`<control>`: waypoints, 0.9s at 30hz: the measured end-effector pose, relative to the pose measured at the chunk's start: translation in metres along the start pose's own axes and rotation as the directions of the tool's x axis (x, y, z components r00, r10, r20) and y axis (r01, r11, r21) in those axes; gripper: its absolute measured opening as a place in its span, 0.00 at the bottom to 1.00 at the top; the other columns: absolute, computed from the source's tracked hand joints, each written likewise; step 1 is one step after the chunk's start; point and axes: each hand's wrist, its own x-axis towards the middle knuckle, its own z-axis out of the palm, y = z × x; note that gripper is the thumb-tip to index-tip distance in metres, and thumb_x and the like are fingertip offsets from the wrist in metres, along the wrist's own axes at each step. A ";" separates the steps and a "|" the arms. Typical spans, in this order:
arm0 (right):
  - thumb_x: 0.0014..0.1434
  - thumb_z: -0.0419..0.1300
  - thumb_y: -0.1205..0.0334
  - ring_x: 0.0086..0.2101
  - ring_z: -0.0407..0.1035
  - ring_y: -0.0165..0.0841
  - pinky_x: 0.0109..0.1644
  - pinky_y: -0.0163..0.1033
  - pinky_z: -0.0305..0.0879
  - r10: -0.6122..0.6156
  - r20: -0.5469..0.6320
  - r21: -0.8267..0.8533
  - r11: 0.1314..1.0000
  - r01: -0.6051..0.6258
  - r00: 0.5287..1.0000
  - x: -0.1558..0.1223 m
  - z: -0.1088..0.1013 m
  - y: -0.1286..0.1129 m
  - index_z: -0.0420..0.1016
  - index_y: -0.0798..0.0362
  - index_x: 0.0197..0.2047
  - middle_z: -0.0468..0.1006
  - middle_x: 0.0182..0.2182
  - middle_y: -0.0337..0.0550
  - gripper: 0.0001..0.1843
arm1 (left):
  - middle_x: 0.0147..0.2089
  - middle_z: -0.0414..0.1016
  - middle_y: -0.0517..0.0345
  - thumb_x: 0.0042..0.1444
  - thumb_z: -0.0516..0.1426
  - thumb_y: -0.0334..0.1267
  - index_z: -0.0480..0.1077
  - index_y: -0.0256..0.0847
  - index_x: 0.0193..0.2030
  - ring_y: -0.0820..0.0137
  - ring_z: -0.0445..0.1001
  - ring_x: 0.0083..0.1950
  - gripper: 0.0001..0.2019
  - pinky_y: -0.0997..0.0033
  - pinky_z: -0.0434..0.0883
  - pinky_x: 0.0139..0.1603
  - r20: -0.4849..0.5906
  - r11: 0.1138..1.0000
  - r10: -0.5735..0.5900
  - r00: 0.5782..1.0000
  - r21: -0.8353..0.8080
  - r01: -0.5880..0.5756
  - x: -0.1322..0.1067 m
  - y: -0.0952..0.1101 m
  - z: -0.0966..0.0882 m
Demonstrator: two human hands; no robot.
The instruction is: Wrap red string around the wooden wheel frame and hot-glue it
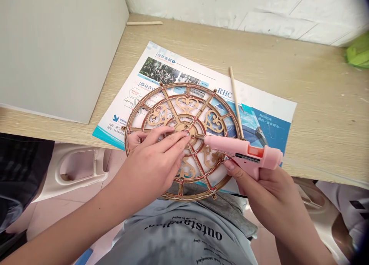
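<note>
A round wooden openwork frame (186, 102), wheel-like with spokes and scrolled cut-outs, lies on a printed sheet and juts past the table's front edge. Thin reddish and pale lines run along its rings and spokes. My left hand (155, 157) lies across its left half, fingers together, their tips at the hub (181, 126). One part of a finger shows near the left rim. My right hand (259, 188) is wrapped around the handle of a pink hot glue gun (245, 149). The gun's nozzle points left and meets the frame beside the hub, close to my left fingertips.
Under the frame is the blue and white printed sheet (276, 107). A thin wooden stick (235, 92) leans by the right rim; another stick (144, 23) lies at the back. A grey panel (57, 45) stands left. A green object (359, 51) sits far right, before the white wall (245, 7).
</note>
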 end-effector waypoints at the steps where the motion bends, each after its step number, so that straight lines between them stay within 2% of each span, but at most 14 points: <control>1: 0.76 0.62 0.48 0.53 0.84 0.44 0.60 0.45 0.83 0.001 0.008 0.009 1.000 -0.001 1.000 0.000 0.001 -0.001 0.84 0.41 0.66 0.88 0.52 0.41 0.21 | 0.66 0.84 0.65 0.75 0.57 0.34 0.77 0.40 0.66 0.59 0.75 0.67 0.17 0.53 0.66 0.56 -0.005 1.000 0.006 1.000 0.010 -0.006 0.000 0.000 0.000; 5: 0.76 0.63 0.48 0.54 0.83 0.43 0.65 0.47 0.79 -0.011 0.049 0.018 1.000 0.010 0.999 -0.001 0.000 -0.001 0.82 0.39 0.69 0.87 0.53 0.42 0.22 | 0.66 0.84 0.66 0.75 0.57 0.35 0.77 0.41 0.66 0.60 0.75 0.67 0.17 0.54 0.67 0.56 -0.014 0.999 0.015 1.000 0.044 -0.014 0.000 0.002 0.000; 8: 0.76 0.64 0.48 0.52 0.83 0.44 0.61 0.47 0.82 0.007 0.019 0.049 0.999 -0.008 1.000 -0.004 -0.002 0.001 0.84 0.44 0.64 0.86 0.40 0.43 0.20 | 0.67 0.84 0.61 0.75 0.57 0.34 0.78 0.40 0.66 0.60 0.76 0.66 0.17 0.55 0.69 0.57 -0.006 0.999 0.010 1.000 0.044 -0.010 0.000 0.002 -0.001; 10: 0.75 0.64 0.47 0.51 0.84 0.45 0.56 0.46 0.83 0.022 0.004 0.077 0.997 -0.022 1.000 -0.005 -0.004 0.001 0.85 0.46 0.63 0.85 0.37 0.43 0.20 | 0.66 0.84 0.57 0.74 0.57 0.34 0.78 0.39 0.66 0.59 0.77 0.66 0.17 0.55 0.71 0.56 -0.008 0.998 0.018 1.000 0.053 -0.018 0.000 0.003 -0.002; 12: 0.75 0.64 0.47 0.51 0.84 0.44 0.56 0.45 0.84 0.018 0.019 0.090 0.996 -0.020 1.000 -0.005 -0.004 0.001 0.84 0.45 0.65 0.87 0.43 0.44 0.22 | 0.66 0.84 0.55 0.74 0.57 0.34 0.78 0.39 0.66 0.58 0.77 0.66 0.17 0.54 0.71 0.56 -0.010 0.998 0.023 1.000 0.063 -0.022 0.000 0.003 -0.003; 16: 0.75 0.64 0.47 0.60 0.81 0.42 0.68 0.47 0.78 -0.020 0.084 0.129 0.992 0.009 0.996 -0.003 0.000 -0.001 0.80 0.37 0.70 0.84 0.61 0.40 0.24 | 0.67 0.83 0.56 0.75 0.57 0.35 0.78 0.43 0.66 0.58 0.77 0.67 0.17 0.51 0.69 0.56 -0.003 0.999 -0.026 1.000 0.042 0.026 -0.001 0.004 -0.003; 19: 0.75 0.64 0.46 0.64 0.78 0.42 0.69 0.47 0.77 0.004 0.086 0.150 0.989 -0.016 0.996 -0.001 0.004 -0.001 0.80 0.37 0.70 0.82 0.65 0.39 0.24 | 0.67 0.83 0.57 0.76 0.56 0.35 0.77 0.44 0.66 0.59 0.77 0.66 0.17 0.51 0.67 0.55 0.002 0.999 -0.040 0.999 0.020 0.040 -0.002 0.004 -0.003; 22: 0.76 0.63 0.46 0.66 0.75 0.44 0.72 0.51 0.73 -0.004 0.097 0.136 0.991 -0.009 0.995 -0.001 0.004 -0.001 0.78 0.39 0.72 0.80 0.68 0.42 0.25 | 0.68 0.83 0.60 0.76 0.56 0.35 0.77 0.45 0.66 0.59 0.77 0.67 0.17 0.50 0.66 0.55 -0.004 0.999 -0.036 0.999 0.025 0.036 -0.001 0.004 -0.003; 27: 0.76 0.63 0.45 0.66 0.76 0.46 0.73 0.54 0.72 0.022 0.125 0.186 0.982 -0.045 0.992 -0.002 0.003 0.001 0.77 0.41 0.73 0.80 0.67 0.45 0.27 | 0.67 0.84 0.59 0.75 0.56 0.35 0.79 0.45 0.65 0.59 0.77 0.66 0.16 0.51 0.66 0.55 -0.012 0.999 -0.032 0.999 0.034 0.032 0.001 0.003 -0.004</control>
